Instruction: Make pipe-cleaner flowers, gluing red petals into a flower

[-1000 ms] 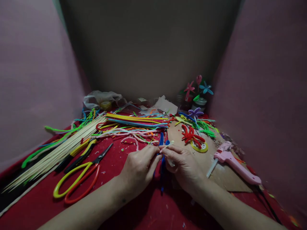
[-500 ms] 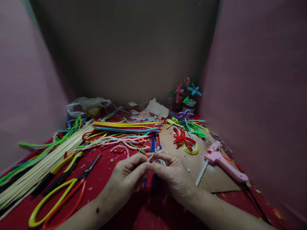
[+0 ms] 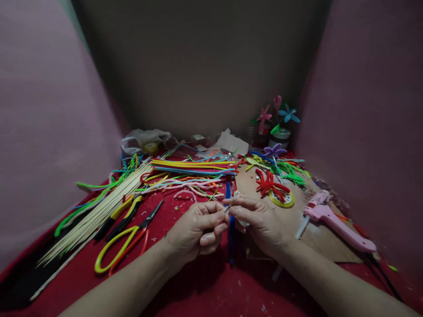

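My left hand [image 3: 201, 224] and my right hand [image 3: 262, 222] meet at the fingertips above the red cloth. Both pinch a thin bundle of stems [image 3: 234, 200] with small pale tips, which points up and to the right. Fingers hide its lower end. Blue pipe cleaners [image 3: 231, 240] run vertically just behind and below the fingertips; whether they are held cannot be made out. Something whitish and see-through [image 3: 243, 223] shows under my right fingers, too covered to name.
Left are scissors [image 3: 134, 242], pliers [image 3: 127, 215] and bamboo sticks [image 3: 105, 211]. Coloured pipe cleaners [image 3: 194, 165] lie behind. Cardboard [image 3: 297, 229] at right bears red pipe-cleaner pieces [image 3: 271, 185], a yellow-rimmed disc [image 3: 286, 200] and a pink glue gun [image 3: 337, 220]. Pipe-cleaner flowers [image 3: 289, 113] stand at the back.
The view has swung left, so everything sits further right. My hands stay together at the fingertips, the left fingers now more curled. The pale-tipped stems and blue pipe cleaners show more plainly.
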The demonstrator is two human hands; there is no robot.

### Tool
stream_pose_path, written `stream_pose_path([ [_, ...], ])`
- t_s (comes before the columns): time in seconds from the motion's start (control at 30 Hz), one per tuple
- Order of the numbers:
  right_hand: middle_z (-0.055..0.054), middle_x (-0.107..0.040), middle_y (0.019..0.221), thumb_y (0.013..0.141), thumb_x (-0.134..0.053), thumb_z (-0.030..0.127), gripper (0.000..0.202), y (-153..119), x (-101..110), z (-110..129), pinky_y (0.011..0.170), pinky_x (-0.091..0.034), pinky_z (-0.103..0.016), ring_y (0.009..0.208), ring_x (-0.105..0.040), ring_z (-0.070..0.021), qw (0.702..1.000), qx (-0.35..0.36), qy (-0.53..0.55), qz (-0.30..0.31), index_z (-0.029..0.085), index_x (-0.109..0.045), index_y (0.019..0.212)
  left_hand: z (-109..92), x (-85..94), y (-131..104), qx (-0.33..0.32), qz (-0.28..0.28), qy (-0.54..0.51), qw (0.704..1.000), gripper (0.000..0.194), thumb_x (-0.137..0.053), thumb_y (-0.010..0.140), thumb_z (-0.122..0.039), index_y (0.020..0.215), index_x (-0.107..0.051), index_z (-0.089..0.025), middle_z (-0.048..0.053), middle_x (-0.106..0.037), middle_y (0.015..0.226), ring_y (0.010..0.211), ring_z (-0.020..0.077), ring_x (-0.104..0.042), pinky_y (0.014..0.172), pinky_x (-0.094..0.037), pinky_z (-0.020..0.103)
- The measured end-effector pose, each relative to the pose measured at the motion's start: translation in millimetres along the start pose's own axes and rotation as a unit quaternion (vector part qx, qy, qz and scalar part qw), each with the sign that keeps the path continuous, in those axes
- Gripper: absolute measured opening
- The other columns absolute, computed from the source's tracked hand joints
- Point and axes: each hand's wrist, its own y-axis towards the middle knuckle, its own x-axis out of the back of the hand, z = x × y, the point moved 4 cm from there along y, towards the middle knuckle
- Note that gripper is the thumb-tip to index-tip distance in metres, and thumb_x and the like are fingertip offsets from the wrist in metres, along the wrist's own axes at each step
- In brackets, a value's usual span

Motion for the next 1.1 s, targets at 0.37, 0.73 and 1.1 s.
stream_pose_path([
  [0.37,0.003,-0.050,0.055,0.069,-0.068,0.022,0.008,1,-3,3,0.044,-0.024,-0.021,0.046,-0.034,-0.0047,1.000,0.021,0.017,-0.007,0.015,-0.067,0.069,-3,-0.5,-1,-0.052,-0.050,0.153,0.986,0.019,-0.050,0.082,-0.030,0.071,-0.051,-0.015,-0.005,-0.048,0.052,0.029,0.0008,-0.030,0.030,-0.025,0.014],
  [0.73,0.004,-0.046,0.058,0.068,-0.070,0.031,0.015,-5,-5,2,0.041,-0.017,-0.021,0.044,-0.028,-0.0030,0.997,0.036,-0.026,-0.068,0.018,-0.070,0.075,-18,-5.4,-11,-0.290,-0.179,0.490,0.802,0.015,-0.048,0.083,-0.023,0.075,-0.057,-0.015,-0.004,-0.048,0.056,0.046,0.0050,-0.043,0.048,-0.037,0.017],
  [1.1,0.005,-0.050,0.052,0.061,-0.074,0.029,0.021,-1,-3,2,0.040,-0.022,-0.018,0.042,-0.031,-0.0025,0.998,-0.026,0.028,-0.049,0.017,-0.070,0.077,-9,-0.6,-1,-0.076,-0.073,0.110,0.988,0.017,-0.054,0.080,-0.028,0.070,-0.050,-0.014,-0.006,-0.047,0.052,0.030,-0.0009,-0.028,0.030,-0.022,0.012],
])
